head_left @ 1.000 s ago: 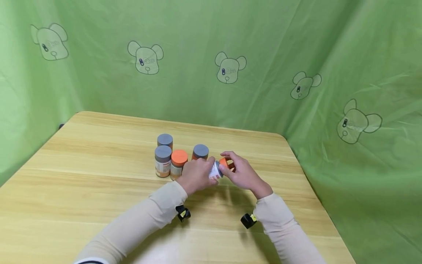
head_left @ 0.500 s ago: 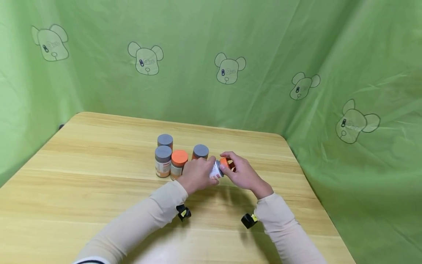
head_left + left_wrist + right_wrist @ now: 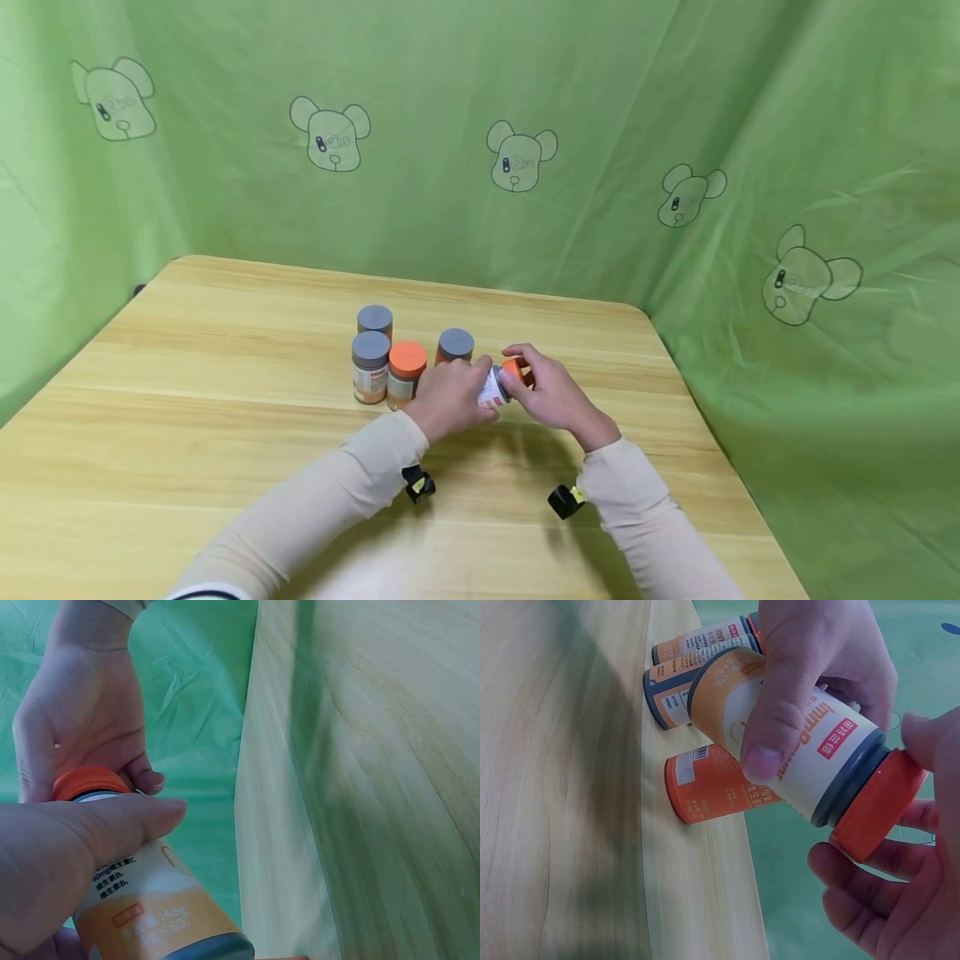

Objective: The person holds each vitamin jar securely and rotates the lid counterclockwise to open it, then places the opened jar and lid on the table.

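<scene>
My left hand [image 3: 450,396] grips a supplement bottle [image 3: 492,390] with a white and orange label, tilted on its side above the table. The left thumb [image 3: 135,825] lies along the label. At the bottle's mouth, my right hand [image 3: 553,393] pinches the orange cap [image 3: 877,806] between thumb and fingers. A dark grey collar [image 3: 851,776] shows between label and cap. Just left of my left hand stand a bottle with an orange cap [image 3: 407,358] and a bottle with a grey cap [image 3: 371,375]. Behind that hand rises another grey-capped bottle [image 3: 455,343], its lower part hidden.
One more grey-capped bottle [image 3: 375,319] stands at the back of the group. All of them are upright on the wood-grain table [image 3: 225,467]. Green curtains [image 3: 420,208] hang behind and to the right. Black wrist cameras [image 3: 565,502] hang below both wrists.
The orange cap has shifted very slightly to the right with the bottle beside it. Both hands keep their hold, and the standing bottles have not moved.
</scene>
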### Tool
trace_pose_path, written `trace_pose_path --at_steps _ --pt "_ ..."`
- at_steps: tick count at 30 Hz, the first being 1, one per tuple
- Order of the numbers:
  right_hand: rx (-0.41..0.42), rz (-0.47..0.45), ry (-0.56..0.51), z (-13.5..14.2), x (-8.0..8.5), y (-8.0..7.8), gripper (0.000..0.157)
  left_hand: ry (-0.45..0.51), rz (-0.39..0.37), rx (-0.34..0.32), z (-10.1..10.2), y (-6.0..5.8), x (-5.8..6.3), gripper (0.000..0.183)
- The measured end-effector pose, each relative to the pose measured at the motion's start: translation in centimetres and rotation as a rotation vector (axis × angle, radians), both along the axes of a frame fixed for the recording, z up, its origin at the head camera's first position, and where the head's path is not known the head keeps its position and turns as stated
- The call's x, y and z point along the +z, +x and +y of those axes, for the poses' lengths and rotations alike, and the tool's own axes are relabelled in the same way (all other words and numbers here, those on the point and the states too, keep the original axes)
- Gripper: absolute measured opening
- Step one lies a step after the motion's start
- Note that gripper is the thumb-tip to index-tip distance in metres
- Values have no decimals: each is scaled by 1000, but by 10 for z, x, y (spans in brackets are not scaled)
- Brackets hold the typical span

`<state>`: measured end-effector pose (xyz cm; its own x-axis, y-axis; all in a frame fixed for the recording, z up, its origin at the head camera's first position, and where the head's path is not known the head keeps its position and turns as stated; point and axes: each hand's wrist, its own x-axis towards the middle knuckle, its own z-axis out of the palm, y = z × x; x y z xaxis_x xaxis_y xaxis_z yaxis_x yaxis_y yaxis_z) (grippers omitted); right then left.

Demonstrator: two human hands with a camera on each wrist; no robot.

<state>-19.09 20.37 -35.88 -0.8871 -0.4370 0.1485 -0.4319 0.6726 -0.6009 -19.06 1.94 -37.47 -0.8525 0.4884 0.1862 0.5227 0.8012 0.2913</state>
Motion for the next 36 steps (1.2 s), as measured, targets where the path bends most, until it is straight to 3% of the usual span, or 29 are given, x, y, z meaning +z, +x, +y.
trace_pose_path --at_steps 21,36 --pt "2 8 2 2 0 -4 41 -11 -7 11 0 -3 1 65" --pt "-38 53 -79 10 -6 -2 38 8 -3 13 0 -1 -6 63"
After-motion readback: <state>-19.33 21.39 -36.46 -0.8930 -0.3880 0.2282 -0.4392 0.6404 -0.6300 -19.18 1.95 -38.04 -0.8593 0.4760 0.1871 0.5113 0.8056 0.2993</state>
